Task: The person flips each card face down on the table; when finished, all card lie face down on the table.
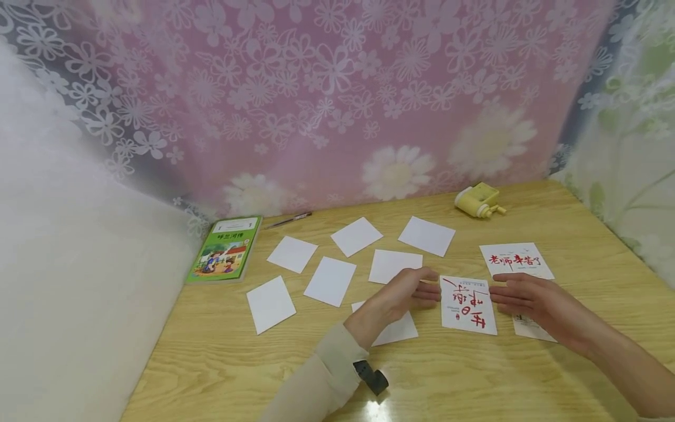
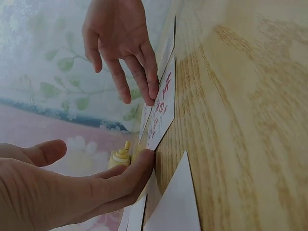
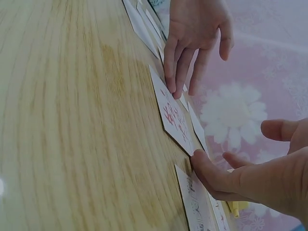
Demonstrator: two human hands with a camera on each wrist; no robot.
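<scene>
A white card with red characters (image 1: pixel 468 304) lies face up on the wooden table (image 1: pixel 211 363). My left hand (image 1: pixel 408 291) touches its left edge with straight fingers (image 2: pixel 139 166). My right hand (image 1: pixel 519 298) touches its right edge, fingertips (image 3: pixel 199 163) on the table. The same card (image 2: pixel 162 108) (image 3: pixel 174 115) shows in both wrist views between the two hands. A second card with red characters (image 1: pixel 515 259) lies just behind the right hand. A third printed card (image 1: pixel 532 328) lies partly under the right hand.
Several blank white cards (image 1: pixel 330 280) lie spread across the table's middle. A green picture book (image 1: pixel 225 248) and a pen (image 1: pixel 288 220) sit at the back left. A yellow pencil sharpener (image 1: pixel 479 200) stands at the back right. Flowered curtains hang behind.
</scene>
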